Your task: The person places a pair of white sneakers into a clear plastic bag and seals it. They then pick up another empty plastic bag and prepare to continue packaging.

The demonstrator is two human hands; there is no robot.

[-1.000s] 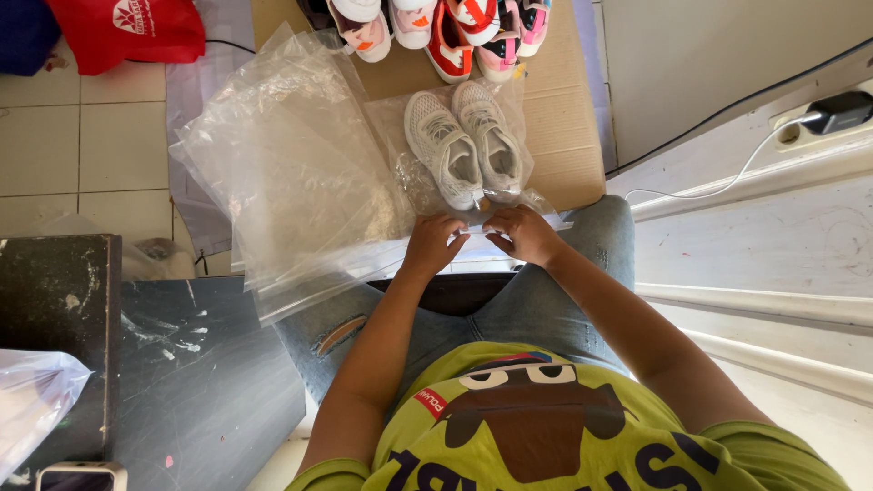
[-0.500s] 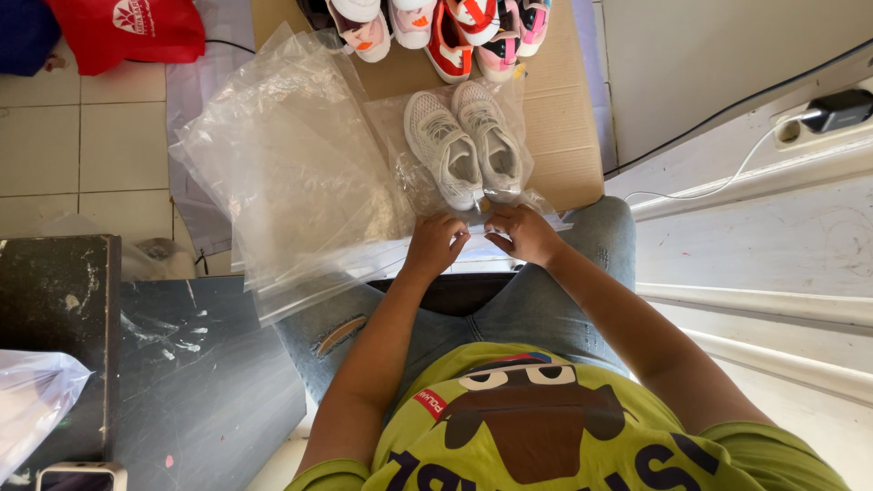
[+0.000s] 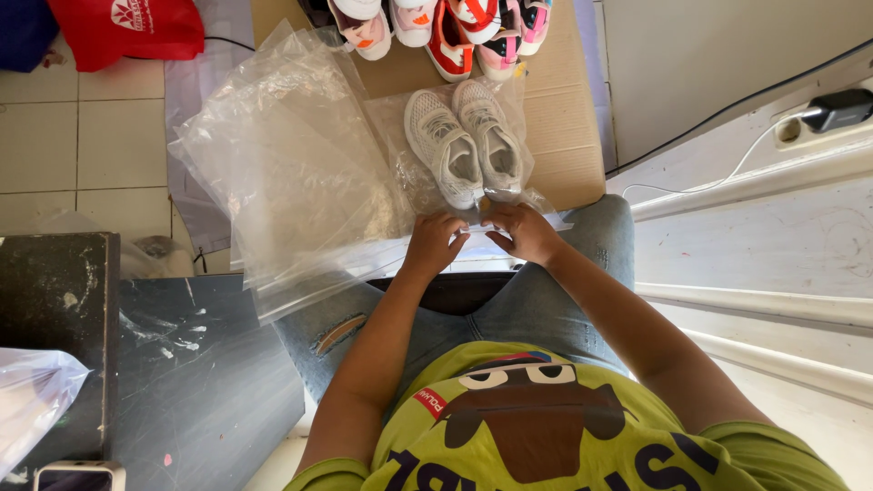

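Where cardboard (image 3: 564,136) covers tile floor (image 3: 82,136), hands pinching bagged shoes (image 3: 464,141)

At the top edge of the frame the row of colourful shoes (image 3: 436,27) is cut off, only heels and part of the uppers showing. The red bag (image 3: 127,32) in the upper left and the dark blue thing (image 3: 23,32) beside it also run out of the picture. The fingertips of the left hand (image 3: 435,244) and right hand (image 3: 520,229) curl under, so what they pinch cannot be made out. Lower left, a white plastic bag (image 3: 32,400) and a small device (image 3: 77,475) are clipped by the edge. The clear bag's (image 3: 400,136) mouth is hidden behind the hands.
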